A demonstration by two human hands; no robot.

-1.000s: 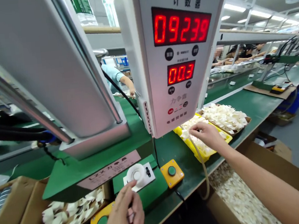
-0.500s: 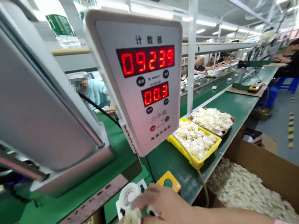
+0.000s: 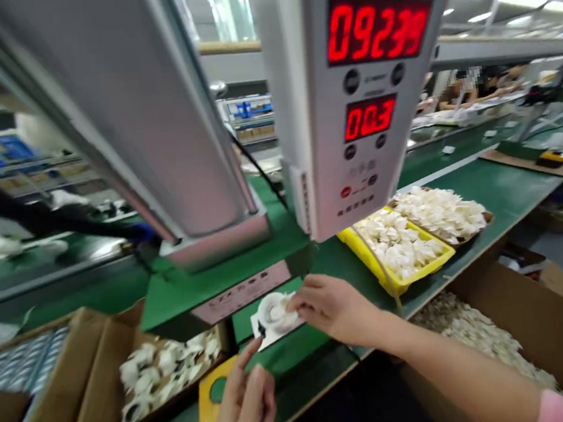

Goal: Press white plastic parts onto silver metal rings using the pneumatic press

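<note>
A white round fixture (image 3: 272, 316) with a raised ring sits on a white plate, on the green base of a press. My right hand (image 3: 334, 306) is closed, fingertips pinched on a small cream-white plastic part (image 3: 290, 302) at the fixture's right side; the fingers partly cover it. My left hand (image 3: 246, 403) is in front and to the left, its index finger stretched toward the plate's black clip (image 3: 262, 330), the other fingers loosely bent, holding nothing visible. Beside it lies a yellow button plate (image 3: 213, 393) with a round hole.
Above stand the grey press column (image 3: 162, 129) and a counter box (image 3: 351, 109) with red digits. A yellow tray (image 3: 394, 283) and another heap (image 3: 442, 211) of white parts lie right. Cardboard boxes of parts stand left (image 3: 86, 386) and lower right (image 3: 537, 305).
My view has turned left and down. The white part, held in front of the fixture between both hands, is now at the fixture in my right hand; my left hand has let go.
</note>
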